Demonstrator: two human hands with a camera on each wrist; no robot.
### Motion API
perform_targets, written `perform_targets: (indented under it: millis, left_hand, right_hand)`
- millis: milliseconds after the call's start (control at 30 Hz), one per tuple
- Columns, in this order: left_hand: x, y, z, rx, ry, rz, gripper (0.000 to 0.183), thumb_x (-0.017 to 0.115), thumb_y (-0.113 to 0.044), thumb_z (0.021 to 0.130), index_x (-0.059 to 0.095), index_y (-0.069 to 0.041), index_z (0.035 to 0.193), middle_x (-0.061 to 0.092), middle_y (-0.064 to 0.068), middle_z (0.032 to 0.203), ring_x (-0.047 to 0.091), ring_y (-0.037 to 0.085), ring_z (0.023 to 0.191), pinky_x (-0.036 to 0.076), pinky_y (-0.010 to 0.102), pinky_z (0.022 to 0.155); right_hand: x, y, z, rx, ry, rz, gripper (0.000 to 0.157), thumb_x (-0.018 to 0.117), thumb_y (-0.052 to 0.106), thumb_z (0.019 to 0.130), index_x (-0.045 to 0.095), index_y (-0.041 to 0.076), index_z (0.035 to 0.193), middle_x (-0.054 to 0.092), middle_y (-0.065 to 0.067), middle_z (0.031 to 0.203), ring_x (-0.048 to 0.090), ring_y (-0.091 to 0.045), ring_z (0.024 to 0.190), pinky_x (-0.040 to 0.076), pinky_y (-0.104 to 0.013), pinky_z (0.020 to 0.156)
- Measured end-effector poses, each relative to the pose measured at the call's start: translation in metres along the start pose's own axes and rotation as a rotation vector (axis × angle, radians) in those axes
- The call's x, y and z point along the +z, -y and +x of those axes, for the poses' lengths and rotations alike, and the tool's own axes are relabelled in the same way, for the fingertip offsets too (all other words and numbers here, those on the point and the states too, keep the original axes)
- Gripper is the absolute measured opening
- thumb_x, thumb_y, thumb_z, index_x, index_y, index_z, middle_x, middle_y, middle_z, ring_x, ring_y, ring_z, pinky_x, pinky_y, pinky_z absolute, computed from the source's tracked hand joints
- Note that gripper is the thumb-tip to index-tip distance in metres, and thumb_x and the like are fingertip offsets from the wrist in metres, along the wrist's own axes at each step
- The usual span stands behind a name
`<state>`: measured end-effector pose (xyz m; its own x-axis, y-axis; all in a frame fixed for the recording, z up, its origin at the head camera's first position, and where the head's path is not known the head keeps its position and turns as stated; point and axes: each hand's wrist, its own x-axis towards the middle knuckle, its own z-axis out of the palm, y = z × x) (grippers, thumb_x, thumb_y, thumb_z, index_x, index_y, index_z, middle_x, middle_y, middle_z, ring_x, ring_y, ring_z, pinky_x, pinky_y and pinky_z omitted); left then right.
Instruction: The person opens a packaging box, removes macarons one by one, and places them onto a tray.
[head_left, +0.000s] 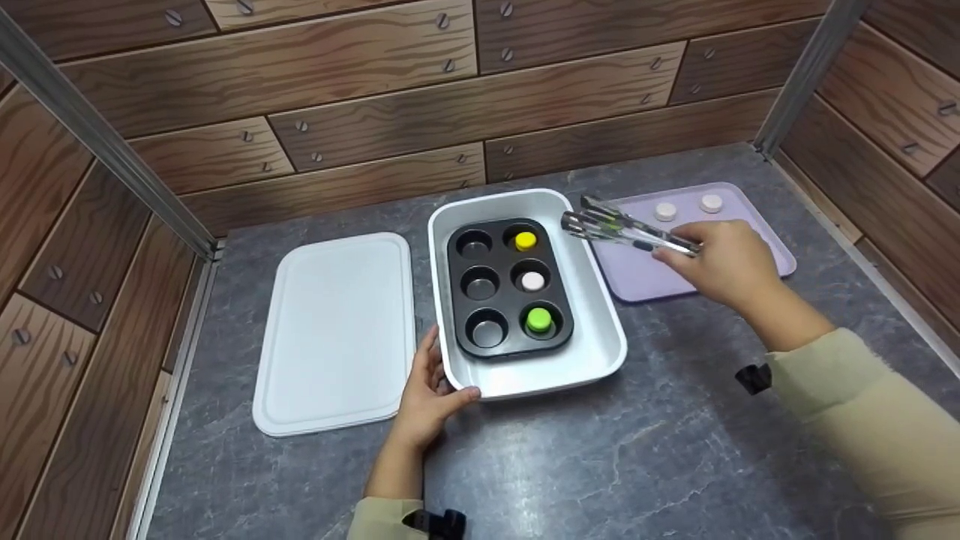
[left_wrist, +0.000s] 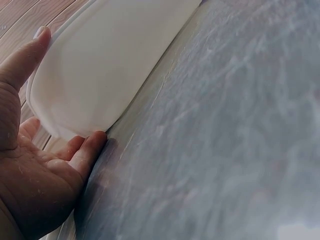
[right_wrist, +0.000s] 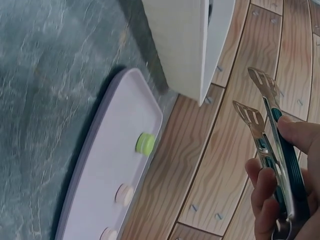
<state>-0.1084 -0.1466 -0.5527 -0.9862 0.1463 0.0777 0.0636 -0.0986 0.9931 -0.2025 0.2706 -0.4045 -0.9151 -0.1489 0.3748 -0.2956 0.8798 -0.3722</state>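
A white tub (head_left: pixel 600 352) holds a dark muffin tin (head_left: pixel 506 300). In the tin's right column sit a yellow round piece (head_left: pixel 526 241), a pale pink one (head_left: pixel 532 281) and a green one (head_left: pixel 538 320); the left cups hold nothing. My left hand (head_left: pixel 424 401) grips the tub's near left corner, thumb on the rim and fingers against the outer wall. Metal tongs (right_wrist: pixel 280 165) are in my right hand (head_left: pixel 724 262), their tips apart with nothing between them, above the tub's right edge and the lilac tray (head_left: pixel 637 277).
On the lilac tray lie two pale pink round pieces (head_left: pixel 711 203) and a green one (right_wrist: pixel 145 144), mostly behind the tongs in the head view. Left of the tub, a white lid (head_left: pixel 337 330) lies flat on the grey marbled table (head_left: pixel 555 457). Wood-patterned walls (head_left: pixel 360 67) enclose the table.
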Motion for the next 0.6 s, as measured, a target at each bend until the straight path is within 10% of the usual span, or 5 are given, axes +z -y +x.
perform_targets:
  millis: [600]
  left_hand:
    - [-0.001, 0.0, 0.0, 0.005, 0.0, 0.012, 0.117, 0.091, 0.0, 0.081, 0.014, -0.004, 0.169, 0.037, 0.033, 0.16, 0.046, 0.047, 0.142, 0.052, 0.048, 0.105]
  right_hand:
    - [0.021, 0.019, -0.011, -0.149, 0.221, 0.005, 0.022, 0.087, 0.032, 0.088, 0.083, 0.012, 0.096, 0.076, 0.0, 0.08, 0.063, -0.021, 0.068, 0.05, -0.05, 0.061]
